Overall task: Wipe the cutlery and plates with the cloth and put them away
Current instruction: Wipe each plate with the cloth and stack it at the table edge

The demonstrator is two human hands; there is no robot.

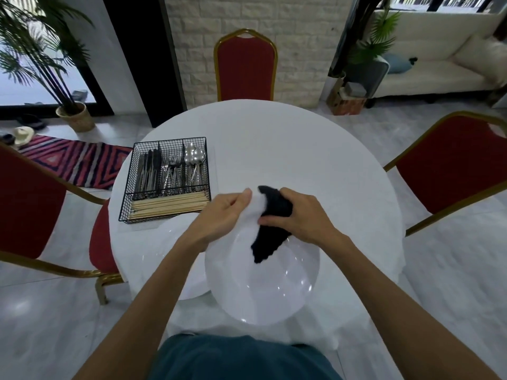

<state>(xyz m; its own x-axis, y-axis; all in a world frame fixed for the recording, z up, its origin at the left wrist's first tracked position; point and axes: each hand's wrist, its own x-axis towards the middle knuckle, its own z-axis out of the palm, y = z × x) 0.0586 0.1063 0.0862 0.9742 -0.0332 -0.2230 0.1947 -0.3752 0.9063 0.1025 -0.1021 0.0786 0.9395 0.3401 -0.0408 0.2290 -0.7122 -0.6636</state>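
A large white plate (263, 286) is held tilted above the near edge of the round table (288, 149). My left hand (222, 215) grips its far rim, thumb on top. My right hand (299, 215) is closed on a dark cloth (270, 223) that is pressed over the plate's upper rim and hangs down onto its face. A black wire cutlery basket (167, 176) stands on the table's left side, holding knives (149, 171), forks (171, 171), spoons (194, 163) and wooden chopsticks (170, 205). Another white plate (164, 242) lies on the table under my left forearm.
Three red chairs with gold frames surround the table: one at the far side (245, 64), one left (30, 204), one right (450, 163). A potted palm (74, 116) and a striped rug (76, 160) are at the left; a white sofa (439, 56) sits at the back right.
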